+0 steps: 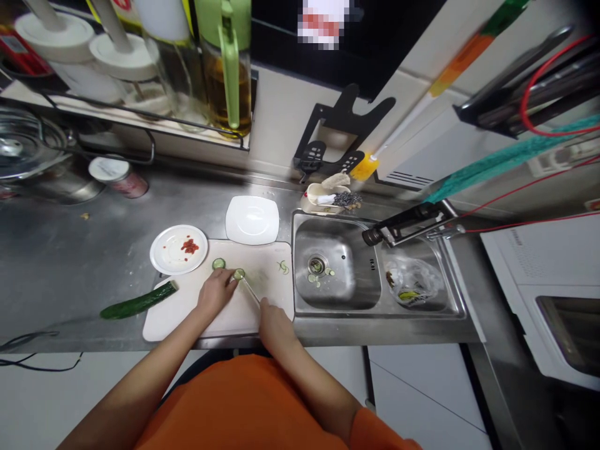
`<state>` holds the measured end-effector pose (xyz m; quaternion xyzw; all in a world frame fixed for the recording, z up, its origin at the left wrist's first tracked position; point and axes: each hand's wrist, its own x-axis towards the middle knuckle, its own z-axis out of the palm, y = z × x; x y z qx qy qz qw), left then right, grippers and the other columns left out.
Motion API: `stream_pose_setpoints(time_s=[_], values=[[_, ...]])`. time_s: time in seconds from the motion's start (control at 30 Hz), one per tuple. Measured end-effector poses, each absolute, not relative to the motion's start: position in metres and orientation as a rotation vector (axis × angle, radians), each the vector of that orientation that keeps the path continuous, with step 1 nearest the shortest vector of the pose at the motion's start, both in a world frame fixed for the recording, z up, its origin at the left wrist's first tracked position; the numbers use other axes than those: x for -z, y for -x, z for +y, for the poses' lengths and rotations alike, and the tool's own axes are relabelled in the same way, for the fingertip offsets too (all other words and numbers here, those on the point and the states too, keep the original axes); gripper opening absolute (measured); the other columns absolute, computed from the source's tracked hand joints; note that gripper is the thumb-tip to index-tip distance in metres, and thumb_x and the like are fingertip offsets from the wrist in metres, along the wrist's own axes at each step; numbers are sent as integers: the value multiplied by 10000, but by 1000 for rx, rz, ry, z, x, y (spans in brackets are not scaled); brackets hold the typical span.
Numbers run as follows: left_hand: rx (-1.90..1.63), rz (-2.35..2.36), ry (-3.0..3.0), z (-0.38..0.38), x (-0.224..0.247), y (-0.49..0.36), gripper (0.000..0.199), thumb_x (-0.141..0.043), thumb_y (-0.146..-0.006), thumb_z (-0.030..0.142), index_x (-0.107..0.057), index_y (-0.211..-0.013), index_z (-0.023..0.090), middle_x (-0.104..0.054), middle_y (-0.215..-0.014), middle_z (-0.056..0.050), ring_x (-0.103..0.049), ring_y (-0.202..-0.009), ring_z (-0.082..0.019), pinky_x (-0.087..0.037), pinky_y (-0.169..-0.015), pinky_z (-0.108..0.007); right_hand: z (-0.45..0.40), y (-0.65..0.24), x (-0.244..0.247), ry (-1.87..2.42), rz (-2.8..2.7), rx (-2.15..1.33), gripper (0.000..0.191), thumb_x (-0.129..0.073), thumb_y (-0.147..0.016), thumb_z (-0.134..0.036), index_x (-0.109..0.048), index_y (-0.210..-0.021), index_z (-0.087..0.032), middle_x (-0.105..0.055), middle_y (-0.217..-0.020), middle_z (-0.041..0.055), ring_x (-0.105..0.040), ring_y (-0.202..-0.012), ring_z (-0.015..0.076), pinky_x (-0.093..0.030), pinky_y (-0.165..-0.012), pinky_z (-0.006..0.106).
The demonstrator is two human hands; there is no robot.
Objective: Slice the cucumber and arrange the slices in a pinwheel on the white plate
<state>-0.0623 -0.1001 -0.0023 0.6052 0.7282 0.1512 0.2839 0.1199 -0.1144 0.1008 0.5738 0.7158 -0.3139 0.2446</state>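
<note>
My left hand (216, 292) is closed, its fingertips pinching a cucumber slice (239, 274) on the white cutting board (276, 297). In my right hand (276, 326) is a knife (251, 291), its thin blade pointing up and left to the slice. Whether the edge is inside the slice or only against it, I cannot tell. Another cucumber slice (219, 264) lies just beyond my left fingers. Thin green peel strips (283, 267) rest near the board's right side. A cut cucumber (138, 302) lies across the board's left edge, its pale end on the board.
A white plate with red bits (162, 250) overlaps the board's upper left corner. Behind the board sits a square white plate (252, 220). The sink (344, 294) adjoins on the right, with slices near its drain. A plastic bag (417, 278) occupies the smaller basin.
</note>
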Motion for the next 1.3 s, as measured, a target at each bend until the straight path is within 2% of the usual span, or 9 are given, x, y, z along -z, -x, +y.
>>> stream_pose_setpoints(time_s=[0.77, 1.03, 1.17, 1.3], values=[[-405, 1932, -1649, -97, 2, 63, 318, -495, -849, 364, -657, -1077, 214, -667, -1001, -77, -608, -951, -212, -463, -870, -299, -116, -109, -95, -1600, 1950, 895, 364, -324, -887, -16, -489, -1194, -121, -669, -1009, 152, -620, -1062, 223, -470, -845, 298], [-382, 1924, -1671, -94, 0, 62, 328, -506, -831, 340, -646, -1095, 203, -661, -981, -79, -602, -955, -215, -455, -879, -300, -122, -122, -106, -1584, 1892, 905, 369, -361, -860, 3, -503, -1175, -124, -670, -992, 146, -625, -1047, 230, -478, -821, 295], [-423, 1929, -1655, -91, -7, 60, 288, -507, -824, 309, -652, -1040, 187, -652, -970, -88, -597, -939, -218, -451, -871, -308, -129, -133, -110, -1599, 1864, 906, 376, -343, -859, 13, -523, -1155, -133, -678, -944, 134, -639, -1023, 241, -493, -788, 293], [-434, 1914, -1643, -88, -16, 56, 190, -470, -830, 256, -643, -887, 204, -646, -870, -59, -597, -856, -199, -443, -788, -284, -133, -140, -113, -1606, 1818, 913, 382, -327, -872, 3, -524, -1165, -141, -679, -961, 135, -651, -992, 246, -505, -761, 306]])
